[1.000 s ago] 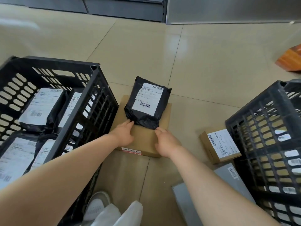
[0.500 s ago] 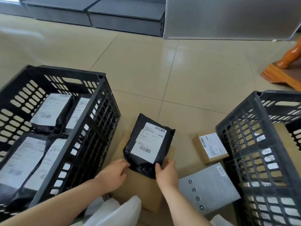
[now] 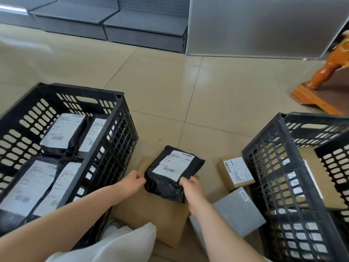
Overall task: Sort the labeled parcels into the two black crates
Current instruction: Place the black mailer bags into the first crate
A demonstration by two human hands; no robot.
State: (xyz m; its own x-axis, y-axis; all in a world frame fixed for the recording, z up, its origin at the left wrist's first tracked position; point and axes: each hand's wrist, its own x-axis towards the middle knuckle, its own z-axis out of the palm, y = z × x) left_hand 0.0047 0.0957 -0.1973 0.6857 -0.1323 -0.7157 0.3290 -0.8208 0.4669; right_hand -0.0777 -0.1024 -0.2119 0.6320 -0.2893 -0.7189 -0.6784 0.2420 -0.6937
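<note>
Both hands have closed on the black parcel [image 3: 173, 173] atop the cardboard box [image 3: 151, 214]: left hand [image 3: 133, 181] pinches its left edge, right hand [image 3: 192, 187] grips its near-right corner. Left crate [image 3: 120, 118] lies nearest, leftward.

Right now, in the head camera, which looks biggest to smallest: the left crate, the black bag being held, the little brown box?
1. left crate
2. black bag, held by both hands
3. little brown box, slightly smaller than the bag
</note>
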